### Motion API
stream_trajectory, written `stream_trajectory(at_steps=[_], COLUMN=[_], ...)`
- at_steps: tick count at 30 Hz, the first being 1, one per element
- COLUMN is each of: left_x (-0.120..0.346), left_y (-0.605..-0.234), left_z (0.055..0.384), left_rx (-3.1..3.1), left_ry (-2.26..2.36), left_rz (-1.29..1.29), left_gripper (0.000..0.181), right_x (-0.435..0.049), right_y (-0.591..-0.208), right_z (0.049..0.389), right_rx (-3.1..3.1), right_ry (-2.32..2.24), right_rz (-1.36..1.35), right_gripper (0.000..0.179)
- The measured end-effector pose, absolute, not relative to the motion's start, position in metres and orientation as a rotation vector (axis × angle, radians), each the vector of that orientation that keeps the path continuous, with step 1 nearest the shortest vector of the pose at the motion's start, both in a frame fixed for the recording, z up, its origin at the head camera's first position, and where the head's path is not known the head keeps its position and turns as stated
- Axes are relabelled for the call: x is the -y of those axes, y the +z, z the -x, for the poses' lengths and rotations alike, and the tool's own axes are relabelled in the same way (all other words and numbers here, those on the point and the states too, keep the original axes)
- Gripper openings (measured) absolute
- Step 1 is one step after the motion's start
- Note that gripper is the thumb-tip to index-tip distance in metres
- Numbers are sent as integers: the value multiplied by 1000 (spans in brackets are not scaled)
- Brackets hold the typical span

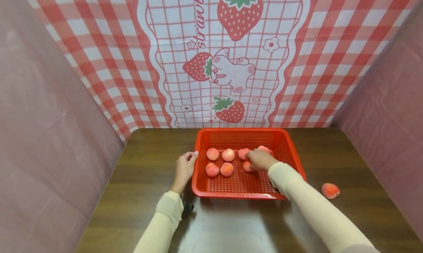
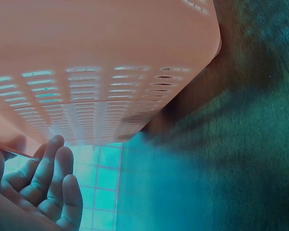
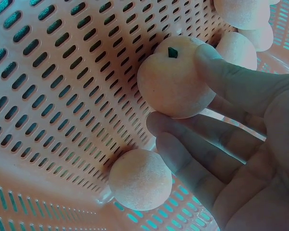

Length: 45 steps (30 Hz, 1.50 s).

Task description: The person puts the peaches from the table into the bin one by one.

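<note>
A red plastic basket (image 1: pixel 244 196) with slotted walls holds several peaches, among them one (image 1: pixel 212 154) at the left. My left hand (image 1: pixel 185 168) grips the basket's left rim; in the left wrist view its fingers (image 2: pixel 48 178) lie along the outside, below the rim. My right hand (image 1: pixel 262 160) reaches into the basket's right half and holds a peach (image 3: pixel 171 84) between thumb and fingers, low over the slotted floor. Another peach (image 3: pixel 140 180) rests on the floor close to the fingertips. In the head view the hand partly covers the held peach (image 1: pixel 248 167).
A single peach (image 1: pixel 330 191) lies on the brown wooden table (image 1: pixel 148 187), right of the basket. Behind the table hangs a checked strawberry cloth (image 1: pixel 231 109). Pink cloth hangs at both sides. A small black object (image 1: pixel 188 208) shows by the left wrist.
</note>
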State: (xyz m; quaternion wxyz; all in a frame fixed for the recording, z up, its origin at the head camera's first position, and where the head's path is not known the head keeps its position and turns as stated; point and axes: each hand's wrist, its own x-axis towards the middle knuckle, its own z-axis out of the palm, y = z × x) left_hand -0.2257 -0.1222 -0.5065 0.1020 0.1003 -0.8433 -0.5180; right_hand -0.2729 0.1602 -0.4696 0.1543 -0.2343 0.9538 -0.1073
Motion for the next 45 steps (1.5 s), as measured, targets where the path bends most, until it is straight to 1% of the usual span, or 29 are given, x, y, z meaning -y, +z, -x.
stream_trajectory(at_steps=[5,11,16,19,23,26,33,40,45], left_x=[124,123,120,120,121,121,123,123,123], left_y=[-505,-505,-503,-502,-504,-507,-509,-510,-508], left_z=[228,230,230,230,228,227,225,225,226], left_rx=[2491,2489,2489,2489,2499,2505,2498,2500,2497], left_ry=[-1519,-1498,-1501,-1509,-1519,-1527,-1532,-1519,-1516], left_rz=[-291,-285,-273,-269,-281,-294,-300,-294,-294], left_gripper=[32,32,31,31,32,32,32,31,31], right_x=[-159,-160,-162,-162,-161,-162,-163,-162,-162], right_y=[-468,-466,-465,-465,-467,-470,-472,-468,-467], right_z=[276,278,277,278,278,277,276,274,275], right_rx=[-2767,-2762,-2751,-2759,-2750,-2746,-2751,-2744,-2737], right_ry=[-234,-183,-190,-171,-200,-235,-226,-224,-250], right_rz=[779,756,700,724,729,723,812,840,847], right_gripper=[19,19,23,20,9,7,17,18,23])
